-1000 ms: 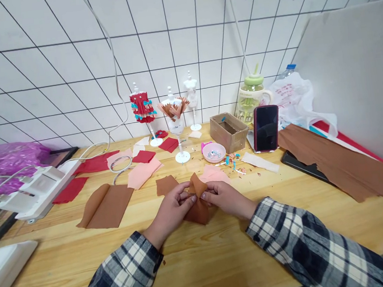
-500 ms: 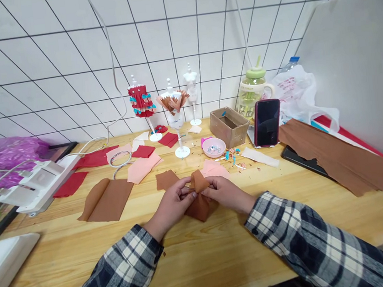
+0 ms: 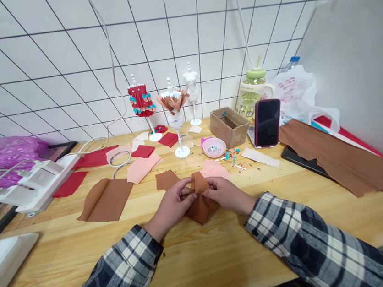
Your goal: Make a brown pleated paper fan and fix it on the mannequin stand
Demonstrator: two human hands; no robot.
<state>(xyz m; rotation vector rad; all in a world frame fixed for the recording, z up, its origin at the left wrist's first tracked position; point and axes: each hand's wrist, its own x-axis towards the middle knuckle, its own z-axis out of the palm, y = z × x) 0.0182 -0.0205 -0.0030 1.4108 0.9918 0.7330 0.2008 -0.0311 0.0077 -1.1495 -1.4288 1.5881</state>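
Observation:
Both hands pinch a piece of brown crepe paper (image 3: 199,211), gathered at its middle and flaring above and below the fingers. My left hand (image 3: 174,205) is closed on its left side; a thin metallic bit shows by the fingertips, too small to name. From the right, my right hand (image 3: 228,193) is closed on the same gather. Just beyond the hands lie a small brown paper square (image 3: 167,180) and a pink paper piece (image 3: 215,169). A larger folded brown sheet (image 3: 110,201) is to the left.
Behind stand a mini mannequin in a red paper dress (image 3: 140,101), one with brown paper petals (image 3: 173,103) and a bare one (image 3: 191,86). A pink bead dish (image 3: 214,147), cardboard box (image 3: 230,127), phone (image 3: 267,123) and brown paper strip (image 3: 338,156) lie rightward; a power strip (image 3: 40,186) sits left.
The gathered brown paper has shifted very slightly between the fingers, its upper flap turning a little. Both hands stay in nearly the same place.

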